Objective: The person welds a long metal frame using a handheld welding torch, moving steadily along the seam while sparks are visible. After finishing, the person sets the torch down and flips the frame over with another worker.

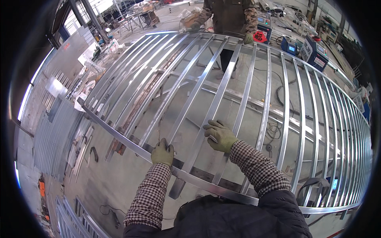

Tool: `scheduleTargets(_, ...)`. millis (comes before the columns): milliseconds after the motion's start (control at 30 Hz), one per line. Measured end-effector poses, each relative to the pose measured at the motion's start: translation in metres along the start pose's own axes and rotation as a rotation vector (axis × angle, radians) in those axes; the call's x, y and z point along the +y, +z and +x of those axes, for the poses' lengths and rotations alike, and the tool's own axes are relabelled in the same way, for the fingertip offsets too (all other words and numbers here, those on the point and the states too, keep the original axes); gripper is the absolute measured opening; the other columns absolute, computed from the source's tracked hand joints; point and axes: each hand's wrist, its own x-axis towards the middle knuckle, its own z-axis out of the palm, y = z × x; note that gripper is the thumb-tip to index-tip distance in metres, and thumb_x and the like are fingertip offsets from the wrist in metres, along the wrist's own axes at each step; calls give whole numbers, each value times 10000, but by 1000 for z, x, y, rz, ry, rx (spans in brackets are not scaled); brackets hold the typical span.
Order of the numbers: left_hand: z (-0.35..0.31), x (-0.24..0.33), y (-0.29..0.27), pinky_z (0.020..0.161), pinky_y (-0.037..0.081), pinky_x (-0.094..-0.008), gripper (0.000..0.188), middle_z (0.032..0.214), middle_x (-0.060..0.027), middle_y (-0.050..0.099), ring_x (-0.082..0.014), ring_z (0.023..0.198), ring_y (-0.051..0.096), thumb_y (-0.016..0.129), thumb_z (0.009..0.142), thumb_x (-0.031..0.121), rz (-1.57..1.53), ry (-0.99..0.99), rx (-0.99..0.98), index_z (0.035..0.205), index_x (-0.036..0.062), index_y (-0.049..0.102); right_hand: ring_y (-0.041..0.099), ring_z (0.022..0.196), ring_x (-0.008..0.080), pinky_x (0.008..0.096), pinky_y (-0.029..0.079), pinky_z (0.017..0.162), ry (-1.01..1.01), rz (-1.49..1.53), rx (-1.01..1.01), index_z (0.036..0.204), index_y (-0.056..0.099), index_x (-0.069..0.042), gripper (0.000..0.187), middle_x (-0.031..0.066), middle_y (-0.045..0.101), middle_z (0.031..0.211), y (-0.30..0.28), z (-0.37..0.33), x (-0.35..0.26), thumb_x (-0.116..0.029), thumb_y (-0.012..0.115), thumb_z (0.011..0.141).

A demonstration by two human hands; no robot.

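Note:
A large frame of shiny metal bars (198, 181) spreads in front of me, its many slats running from a near rail to a far rail. My left hand (162, 152), in an olive-green glove, is closed over the near rail, its fingers pointing away from me. Farther right, my right hand (221, 137), in a matching glove, hovers over or rests lightly on the slats. Its fingers are apart and bent, with nothing seen in them. Whether its fingertips touch a slat is unclear.
Across the frame stands another person (229, 18), gloved hands at the far rail. Blue machines (314, 52) with small screens stand at the far right. Stacked metal panels (55, 133) lie at left. A dark cable (291, 97) runs along the floor under the slats.

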Motion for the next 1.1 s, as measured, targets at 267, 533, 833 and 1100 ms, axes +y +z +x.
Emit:
scheduleTargets(267, 3, 6, -4, 895, 563, -523, 456, 1100, -183, 727, -415, 1008, 715, 670, 920, 366, -6, -4, 47, 1293, 106, 630, 493, 1442, 313, 566, 332, 1226, 77, -88, 35, 1086, 698, -78, 217, 100, 653, 1401, 15, 16, 24, -217, 675, 921)
scheduleTargets(533, -2, 7, -6, 917, 555, -513, 456, 1119, -178, 724, -396, 1013, 718, 664, 941, 373, 43, -37, -17, 1312, 112, 619, 515, 1433, 349, 550, 346, 1232, 208, -15, 157, 1117, 701, -68, 250, 119, 678, 1364, 17, 9, 24, -247, 685, 942)
scheduleTargets(833, -3, 3, -2, 888, 564, -527, 454, 1124, -177, 726, -408, 983, 725, 662, 932, 392, 55, -24, 11, 1294, 120, 631, 448, 1487, 375, 564, 310, 1250, 322, -17, 155, 1161, 682, -63, 311, 152, 619, 1458, 18, 11, 24, -297, 684, 956)
scheduleTargets(1100, -4, 6, -5, 871, 565, -528, 418, 1107, -170, 727, -413, 967, 725, 658, 933, 388, 79, -26, 15, 1259, 130, 626, 419, 1508, 361, 566, 305, 1254, 246, -16, 67, 1202, 679, -57, 334, 159, 591, 1487, 13, 31, 54, -307, 643, 984)
